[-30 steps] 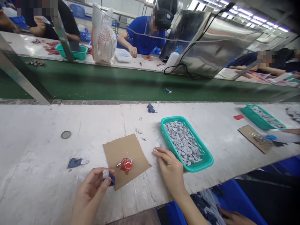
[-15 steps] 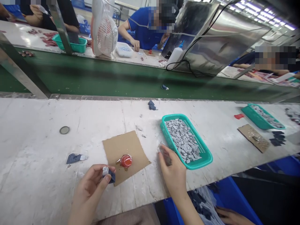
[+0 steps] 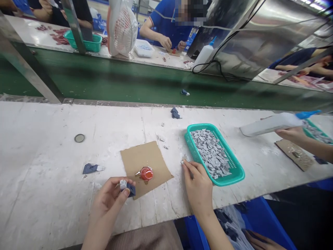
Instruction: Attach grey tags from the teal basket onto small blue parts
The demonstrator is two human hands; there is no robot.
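Note:
My left hand [image 3: 111, 196] pinches a dark blue piece [image 3: 131, 190] with a light grey tip, at the near left corner of a cardboard square [image 3: 140, 156]. On the cardboard sits a red cap [image 3: 146, 173] holding shiny liquid, with a thin stick at its left side. My right hand [image 3: 198, 184] is closed on a small grey chip [image 3: 182, 162], just left of a green basket [image 3: 234, 178] of similar grey chips. Another dark blue piece with a pale tip [image 3: 90, 168] lies on the table left of my left hand.
A bottle cap [image 3: 79, 138] lies at the left. Dark blue pieces [image 3: 175, 113] sit near the table's back edge. At the right, a co-worker's hand [image 3: 293, 133] holds a white bottle [image 3: 270, 124] above the table. Blue bins [image 3: 265, 218] stand below the near edge.
A co-worker's hand with a white bottle has come in at the right. The fingers of my right hand have drawn together on the chip. The view has shifted slightly.

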